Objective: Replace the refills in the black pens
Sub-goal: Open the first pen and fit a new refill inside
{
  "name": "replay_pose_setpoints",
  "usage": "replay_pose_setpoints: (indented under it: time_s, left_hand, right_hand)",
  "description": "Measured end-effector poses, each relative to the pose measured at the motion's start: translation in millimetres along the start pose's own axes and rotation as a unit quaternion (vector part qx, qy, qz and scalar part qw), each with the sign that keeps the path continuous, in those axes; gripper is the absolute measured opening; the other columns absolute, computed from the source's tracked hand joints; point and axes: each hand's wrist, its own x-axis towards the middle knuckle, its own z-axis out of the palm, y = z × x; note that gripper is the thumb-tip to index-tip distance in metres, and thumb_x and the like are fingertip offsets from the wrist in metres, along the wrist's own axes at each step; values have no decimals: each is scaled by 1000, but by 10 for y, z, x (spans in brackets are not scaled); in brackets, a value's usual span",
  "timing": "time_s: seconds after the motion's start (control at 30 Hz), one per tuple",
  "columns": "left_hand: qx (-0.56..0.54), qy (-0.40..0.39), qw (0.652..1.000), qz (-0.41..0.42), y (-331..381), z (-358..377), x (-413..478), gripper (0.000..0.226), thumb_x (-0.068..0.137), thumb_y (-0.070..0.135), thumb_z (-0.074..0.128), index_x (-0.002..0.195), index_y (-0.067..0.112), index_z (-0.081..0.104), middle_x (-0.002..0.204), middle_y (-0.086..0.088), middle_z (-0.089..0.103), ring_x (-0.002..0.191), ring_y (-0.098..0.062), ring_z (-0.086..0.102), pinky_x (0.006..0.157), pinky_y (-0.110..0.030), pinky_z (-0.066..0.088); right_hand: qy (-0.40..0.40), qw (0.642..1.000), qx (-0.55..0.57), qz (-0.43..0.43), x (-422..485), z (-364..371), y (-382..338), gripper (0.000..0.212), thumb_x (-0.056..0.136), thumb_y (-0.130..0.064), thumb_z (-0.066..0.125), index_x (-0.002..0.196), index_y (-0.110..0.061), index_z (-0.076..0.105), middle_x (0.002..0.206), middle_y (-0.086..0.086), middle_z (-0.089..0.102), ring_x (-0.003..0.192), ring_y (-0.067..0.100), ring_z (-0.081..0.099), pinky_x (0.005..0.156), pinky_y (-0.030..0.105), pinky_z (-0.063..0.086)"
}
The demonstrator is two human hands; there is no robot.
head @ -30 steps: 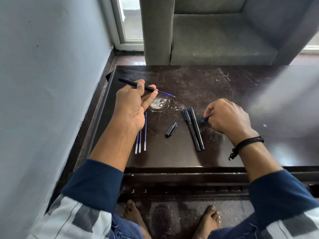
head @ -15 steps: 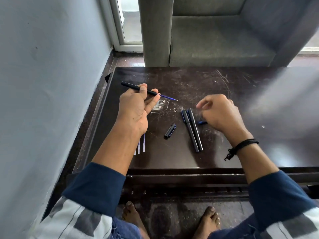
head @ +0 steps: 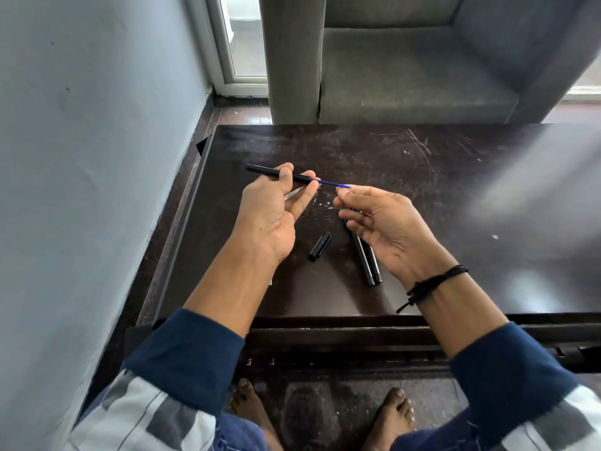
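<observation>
Black pen barrel [head: 270, 171] is held up beyond the loose cap [head: 320, 245], blue refill [head: 333, 183] poking out its right end; two black pens [head: 367, 258] lie side by side just right of that cap.

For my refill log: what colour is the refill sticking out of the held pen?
Blue; the refill leaving the black pen shows best in the head view.

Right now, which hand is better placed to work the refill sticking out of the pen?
Right. The left hand is busy gripping the pen, while the right hand has its fingertips right beside the free end of the refill.
</observation>
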Motion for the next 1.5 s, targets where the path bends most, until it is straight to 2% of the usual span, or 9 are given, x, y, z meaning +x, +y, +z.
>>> replay_pose_setpoints:
  time_s: [0.2,0.33,0.53,0.7,0.87,1.07,1.17,1.37,1.5]
  left_hand:
    - [-1,4,1000,-4,14,-12,4,15,102,3,49,113,-3,58,126,-27,62,107,-31,70,75,-34,63]
    - [0,-1,1000,-9,-8,-8,4,13,102,2,49,111,-3,58,128,-29,60,109,-33,69,74,-34,63]
    - [-7,-6,1000,-13,38,-33,37,10,102,3,51,107,-1,58,128,-31,60,108,-36,69,68,-32,63]
    - [-30,5,1000,-1,56,-39,44,8,101,2,51,105,0,58,113,-26,65,102,-32,71,71,-33,63]
    - [-16,7,1000,-7,-39,13,2,9,102,2,51,107,-2,58,130,-29,58,106,-34,70,75,-34,63]
    - [-36,0,999,-12,55,-40,48,7,101,2,51,105,0,57,110,-26,66,94,-32,73,76,-35,63]
    - [-44,-2,999,-5,114,-78,72,6,101,2,52,102,0,58,103,-23,64,89,-30,72,76,-34,63]
    - [-33,-8,999,-2,102,-81,80,6,101,2,52,103,0,57,106,-24,63,95,-33,70,72,-33,63]
    - [-23,-12,1000,0,97,-83,81,6,101,3,52,103,0,57,106,-24,63,96,-32,71,76,-34,63]
  right_hand:
    - [-17,999,37,9,-16,0,0,14,88,-10,74,101,-16,77,89,1,78,71,7,67,70,18,52]
    - [-31,997,65,7,-19,0,6,18,88,-12,75,106,-15,76,94,2,79,72,6,68,70,18,54]
    - [9,994,111,7,-9,-42,-43,6,91,-15,73,96,-15,77,86,0,77,70,8,68,70,18,55]
    - [15,991,133,7,5,-60,-65,7,90,-13,73,96,-16,76,83,-1,77,68,8,69,70,17,55]
    - [-15,988,153,17,-18,-6,-21,12,91,-6,71,98,-14,76,84,-1,76,72,7,69,70,15,56]
    - [59,985,151,-53,11,-146,-185,9,93,-10,69,100,-10,74,94,6,78,82,14,75,71,20,58]
    - [105,982,107,-117,11,-316,-376,8,93,-9,66,97,-9,72,95,10,80,88,21,78,71,23,58]
    - [153,953,-210,-156,97,-619,-472,7,87,-13,77,84,-7,75,60,-1,70,50,7,62,52,18,52]
    - [119,885,-442,-87,214,-680,-336,10,70,-30,87,73,-25,79,60,1,73,67,23,73,76,43,63]
